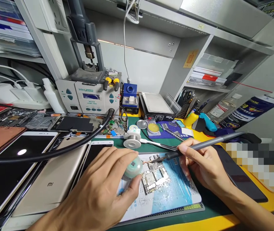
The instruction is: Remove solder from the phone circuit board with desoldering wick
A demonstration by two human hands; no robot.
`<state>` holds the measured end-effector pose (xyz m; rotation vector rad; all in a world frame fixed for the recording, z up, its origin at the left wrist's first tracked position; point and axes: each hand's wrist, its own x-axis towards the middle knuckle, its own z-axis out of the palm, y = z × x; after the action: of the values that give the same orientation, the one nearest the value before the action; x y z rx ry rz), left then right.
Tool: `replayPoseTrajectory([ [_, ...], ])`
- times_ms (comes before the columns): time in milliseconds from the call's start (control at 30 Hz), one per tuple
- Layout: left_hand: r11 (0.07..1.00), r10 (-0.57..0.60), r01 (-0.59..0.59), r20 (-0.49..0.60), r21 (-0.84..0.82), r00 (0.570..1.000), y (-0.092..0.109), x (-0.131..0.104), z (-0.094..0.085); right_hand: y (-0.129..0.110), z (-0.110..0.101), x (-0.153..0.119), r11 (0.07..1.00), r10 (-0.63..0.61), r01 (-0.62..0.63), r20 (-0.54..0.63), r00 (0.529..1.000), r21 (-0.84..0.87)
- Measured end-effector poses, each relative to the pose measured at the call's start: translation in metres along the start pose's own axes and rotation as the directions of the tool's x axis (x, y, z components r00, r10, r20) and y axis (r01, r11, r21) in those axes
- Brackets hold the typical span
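right grip: right hand (203,163) pinching soldering iron (206,145), long axis runs right-to-left, tip at board's top edge
left grip: left hand (103,189) fingers closed round green wick reel (133,166)
board: circuit board (154,175) on blue mat (175,192), between both hands, just right of reel
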<state>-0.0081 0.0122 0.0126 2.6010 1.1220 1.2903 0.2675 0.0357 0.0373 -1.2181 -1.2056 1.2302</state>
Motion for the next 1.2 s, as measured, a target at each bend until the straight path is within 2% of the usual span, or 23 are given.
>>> replayPoseTrajectory([
  [533, 1.0, -0.023, 0.023, 0.018, -0.021, 1.0, 0.0023, 0.0014, 0.0002, -0.0015, 0.0004, -0.0008, 0.999, -0.007, 0.009, -0.039, 0.999, 0.045],
  [1200, 1.0, -0.007, 0.007, -0.003, 0.007, 1.0, 0.0017, 0.0029, 0.0034, 0.0031, -0.0056, -0.0069, 0.999, -0.045, 0.046, 0.067, 0.997, -0.006],
])
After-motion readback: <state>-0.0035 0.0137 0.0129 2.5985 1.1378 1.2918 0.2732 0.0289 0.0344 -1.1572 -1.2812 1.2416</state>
